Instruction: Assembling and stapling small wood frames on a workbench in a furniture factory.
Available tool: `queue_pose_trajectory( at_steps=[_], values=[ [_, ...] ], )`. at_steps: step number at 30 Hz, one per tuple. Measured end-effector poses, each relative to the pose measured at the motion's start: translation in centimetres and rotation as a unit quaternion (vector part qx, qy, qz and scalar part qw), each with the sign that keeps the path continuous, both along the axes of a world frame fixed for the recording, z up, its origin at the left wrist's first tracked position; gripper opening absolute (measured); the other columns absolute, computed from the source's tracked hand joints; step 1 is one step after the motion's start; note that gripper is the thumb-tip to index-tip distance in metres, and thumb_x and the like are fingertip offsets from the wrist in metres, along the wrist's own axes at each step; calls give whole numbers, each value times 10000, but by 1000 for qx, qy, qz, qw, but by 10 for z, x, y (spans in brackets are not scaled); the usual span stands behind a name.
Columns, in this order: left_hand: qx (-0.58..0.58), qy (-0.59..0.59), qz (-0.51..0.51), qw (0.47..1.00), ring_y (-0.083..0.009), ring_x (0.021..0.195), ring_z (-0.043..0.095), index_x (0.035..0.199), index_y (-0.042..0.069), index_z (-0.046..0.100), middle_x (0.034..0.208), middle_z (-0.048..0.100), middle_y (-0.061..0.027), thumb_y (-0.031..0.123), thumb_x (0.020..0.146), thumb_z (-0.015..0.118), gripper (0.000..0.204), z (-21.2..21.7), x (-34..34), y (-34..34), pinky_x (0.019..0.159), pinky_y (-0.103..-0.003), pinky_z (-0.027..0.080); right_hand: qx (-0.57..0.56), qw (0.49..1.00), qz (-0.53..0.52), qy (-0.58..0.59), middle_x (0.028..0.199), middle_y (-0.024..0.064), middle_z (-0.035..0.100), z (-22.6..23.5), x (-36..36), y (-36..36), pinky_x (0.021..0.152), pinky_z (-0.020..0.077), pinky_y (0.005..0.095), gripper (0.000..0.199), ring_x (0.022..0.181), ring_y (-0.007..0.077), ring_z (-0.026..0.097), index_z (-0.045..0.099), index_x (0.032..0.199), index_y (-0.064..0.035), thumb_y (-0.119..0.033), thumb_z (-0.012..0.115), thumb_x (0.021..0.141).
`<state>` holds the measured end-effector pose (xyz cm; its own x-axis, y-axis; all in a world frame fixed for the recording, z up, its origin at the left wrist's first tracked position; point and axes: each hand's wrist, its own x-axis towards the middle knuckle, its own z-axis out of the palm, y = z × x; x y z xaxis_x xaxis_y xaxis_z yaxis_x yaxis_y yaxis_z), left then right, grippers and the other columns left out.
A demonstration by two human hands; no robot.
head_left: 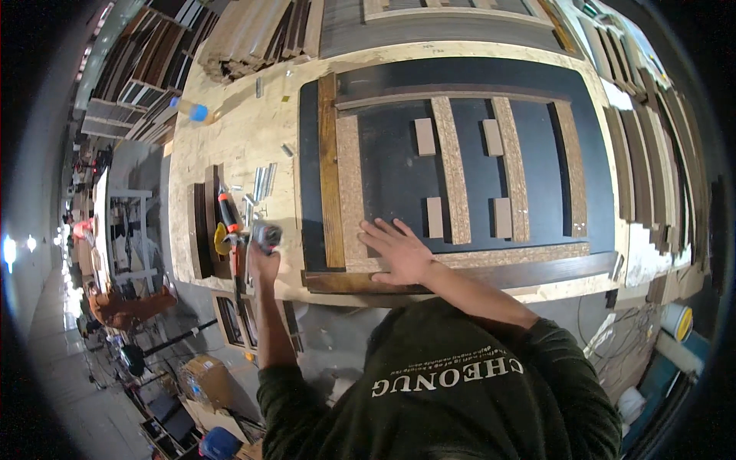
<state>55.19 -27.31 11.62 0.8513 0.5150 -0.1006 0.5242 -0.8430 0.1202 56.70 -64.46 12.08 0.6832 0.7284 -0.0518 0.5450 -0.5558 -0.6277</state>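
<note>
Pressing our right hand (402, 253) flat, fingers spread, on the near-left corner of the dark panel (475, 165) on the desk (238, 130), we closed our left hand (263, 261) around a power tool (261, 234) just left of it. We judged fastening the frame was in hand; next called for bringing the tool onto the corner. We counted four small blocks and three upright chipboard strips.

Chipboard workbench (230, 138) amid stacked timber racks (146, 69), grey floor (69, 383).

Blue-capped bottle (193, 110) on bench far corner; stacked dark mouldings (257, 31) beyond; white bucket (677, 321) on floor.
</note>
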Motion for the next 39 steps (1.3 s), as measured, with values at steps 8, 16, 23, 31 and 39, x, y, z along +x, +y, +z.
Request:
queue_pose_trajectory(
  at_steps=[8, 16, 23, 31, 39],
  values=[
    [-471, -63, -3, 880, -108, 570, 554, 975, 55, 592, 757, 599, -25, 107, 775, 710, 238, 107, -44, -22, 496, -258, 472, -33, 999, 6, -11, 1541, 93, 189, 7, -3, 1, 1152, 117, 459, 866, 1419, 263, 183, 206, 1472, -86, -457, 592, 792],
    [-298, 140, -186, 926, -149, 783, 611, 976, 17, 620, 858, 662, -78, 166, 684, 752, 353, 148, -25, -104, 680, -326, 493, -3, 1000, 0, -16, 1530, 109, 207, -1, -3, 4, 1149, 137, 471, 812, 1409, 283, 201, 252, 1454, -76, -450, 570, 807],
    [-359, 227, -121, 897, -210, 794, 651, 1037, 21, 615, 839, 663, -110, 144, 681, 733, 394, 102, -42, -79, 712, -329, 513, 15, 1000, -10, -6, 1519, 109, 226, 0, -5, 4, 1147, 150, 469, 825, 1404, 285, 213, 280, 1444, -83, -446, 615, 783],
    [-246, 168, -292, 909, -314, 842, 666, 1067, 5, 623, 903, 674, -185, 218, 577, 804, 565, 107, -21, -93, 740, -360, 524, 10, 1000, -12, 4, 1520, 111, 217, -1, -4, 3, 1152, 154, 462, 820, 1399, 289, 222, 305, 1431, -79, -440, 627, 768],
    [-228, 203, -332, 892, -343, 816, 655, 1034, 32, 657, 881, 681, -177, 217, 546, 786, 538, 112, -7, -107, 756, -382, 517, 27, 999, -19, 8, 1515, 107, 233, 1, -3, 2, 1153, 160, 462, 805, 1392, 287, 237, 316, 1425, -90, -428, 630, 765]
  ],
)
